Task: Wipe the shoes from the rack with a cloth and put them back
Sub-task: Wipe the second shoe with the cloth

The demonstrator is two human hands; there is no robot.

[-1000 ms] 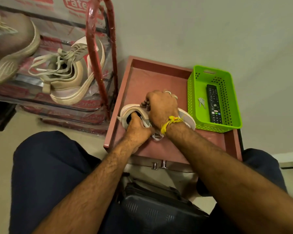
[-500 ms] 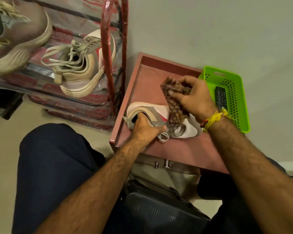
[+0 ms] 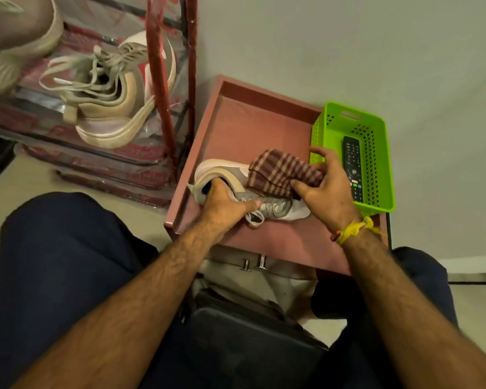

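The red metal shoe rack (image 3: 163, 88) stood at the left against the wall, with a beige lace-up sneaker (image 3: 110, 94) lying on its side on a plastic-covered shelf and part of another shoe (image 3: 14, 40) at the top-left corner. Beside the rack sat a low reddish-brown tray table (image 3: 250, 122), carrying a green plastic basket (image 3: 334, 124) with a TV remote (image 3: 353, 167) inside.

The grey and white sneaker (image 3: 278, 209) being cleaned lay on that table, heel toward the rack. The left hand (image 3: 222, 203) gripped it at the collar, fingers tucked into the opening and thumb along the laces. The right hand (image 3: 326, 186) pinched a bunched brown checked cloth (image 3: 281, 171) resting on the shoe's upper.

The sneaker looked light, with a soft upper over a firmer sole, so the collar seemed a sound place to steady it. The cloth was limp and would need bunching to press well. Loose laces could snag.
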